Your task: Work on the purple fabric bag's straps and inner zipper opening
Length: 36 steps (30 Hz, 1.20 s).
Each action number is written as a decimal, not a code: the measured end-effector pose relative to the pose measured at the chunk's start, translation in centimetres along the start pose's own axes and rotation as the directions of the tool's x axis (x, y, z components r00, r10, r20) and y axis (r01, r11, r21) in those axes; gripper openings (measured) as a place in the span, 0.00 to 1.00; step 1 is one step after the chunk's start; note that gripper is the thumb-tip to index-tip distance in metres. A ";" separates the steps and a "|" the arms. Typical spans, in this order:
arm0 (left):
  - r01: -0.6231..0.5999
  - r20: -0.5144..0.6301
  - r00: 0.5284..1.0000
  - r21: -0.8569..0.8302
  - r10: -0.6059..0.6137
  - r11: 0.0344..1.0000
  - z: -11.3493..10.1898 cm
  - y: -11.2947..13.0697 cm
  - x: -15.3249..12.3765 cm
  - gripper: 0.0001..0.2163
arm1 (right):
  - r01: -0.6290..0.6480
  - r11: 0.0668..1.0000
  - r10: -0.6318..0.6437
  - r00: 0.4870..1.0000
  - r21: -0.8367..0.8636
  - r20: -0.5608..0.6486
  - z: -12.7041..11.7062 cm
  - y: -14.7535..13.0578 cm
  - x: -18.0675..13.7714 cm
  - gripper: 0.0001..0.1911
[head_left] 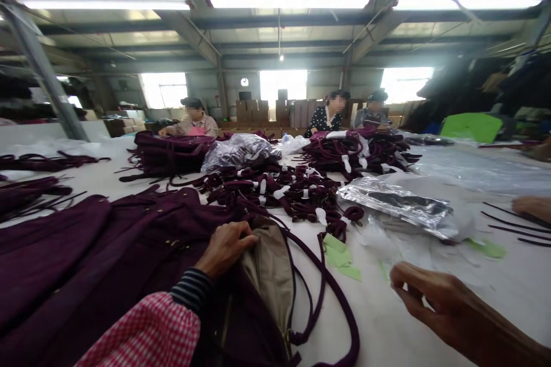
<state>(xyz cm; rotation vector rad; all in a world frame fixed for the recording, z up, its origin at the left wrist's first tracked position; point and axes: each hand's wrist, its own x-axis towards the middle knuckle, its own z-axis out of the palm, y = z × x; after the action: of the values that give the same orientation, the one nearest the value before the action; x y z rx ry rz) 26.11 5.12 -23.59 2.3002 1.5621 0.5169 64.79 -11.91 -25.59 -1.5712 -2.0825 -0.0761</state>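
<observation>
My left hand (228,246), in a red checked sleeve with a striped cuff, is closed on the upper edge of a dark purple bag (253,321). The bag lies partly open, with its beige lining (269,275) and a zip showing. Its long purple strap (340,292) loops to the right over the white table. Out to the right, my right hand (434,295) is above the table, apart from the bag. Its fingers are curled towards the thumb, and whatever may be between the tips is too small to make out.
Purple straps with white wraps (275,189) are heaped ahead. Behind them stand piled purple bags (172,155). Silvery plastic packaging (400,203) and green scraps (340,255) lie to the right. Another person's hand (531,206) shows at the right edge; several people work across the table.
</observation>
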 end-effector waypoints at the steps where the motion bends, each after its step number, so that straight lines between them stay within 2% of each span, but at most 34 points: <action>1: 0.008 -0.002 1.000 -0.006 -0.008 1.000 0.0 0.0 0.1 0.11 | 0.003 0.998 -0.005 0.999 0.055 0.045 0.1 -1.1 1.3 0.09; 4: 0.032 -0.017 0.999 -0.013 -0.032 0.999 0.1 0.0 0.3 0.11 | 0.010 0.979 -0.042 0.987 0.201 0.156 0.8 -5.5 6.0 0.09; 6: 0.042 -0.028 0.999 -0.019 -0.042 0.999 0.1 -0.1 0.3 0.10 | -0.045 0.939 -0.029 0.978 0.341 0.208 2.2 -8.5 9.1 0.07; 9: 0.039 -0.033 0.999 -0.031 -0.040 0.999 0.1 -0.2 0.3 0.10 | -0.260 0.775 0.049 0.934 0.576 0.355 6.0 -12.0 13.0 0.03; 12: 0.023 -0.023 0.999 -0.042 -0.024 0.999 0.1 -0.4 0.2 0.11 | -0.434 0.619 0.102 0.871 0.654 0.481 10.1 -14.1 15.3 0.03; 14: 0.016 -0.020 1.000 -0.041 -0.017 0.999 0.2 -0.6 0.3 0.11 | -0.461 0.596 0.113 0.859 0.658 0.499 12.0 -14.7 16.0 0.03; 17: 0.021 -0.034 0.999 -0.028 -0.022 0.999 0.5 -0.8 0.3 0.11 | -0.475 0.602 0.112 0.846 0.642 0.522 13.2 -14.8 16.4 0.04; 23: 0.027 -0.047 0.998 -0.021 -0.028 0.999 0.6 -0.6 0.2 0.10 | -0.550 0.550 0.160 0.808 0.629 0.567 13.1 -14.9 16.5 0.04; 36: -0.004 -0.079 0.997 -0.027 0.002 1.000 1.0 -0.8 0.2 0.12 | -0.569 0.485 0.190 0.810 0.664 0.555 14.5 -14.9 16.6 0.07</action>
<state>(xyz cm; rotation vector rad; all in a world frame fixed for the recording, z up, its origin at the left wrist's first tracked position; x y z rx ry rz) 26.02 5.56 -24.79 2.2884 1.5772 0.6331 42.73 2.94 -26.86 -1.4314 -1.5165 1.3262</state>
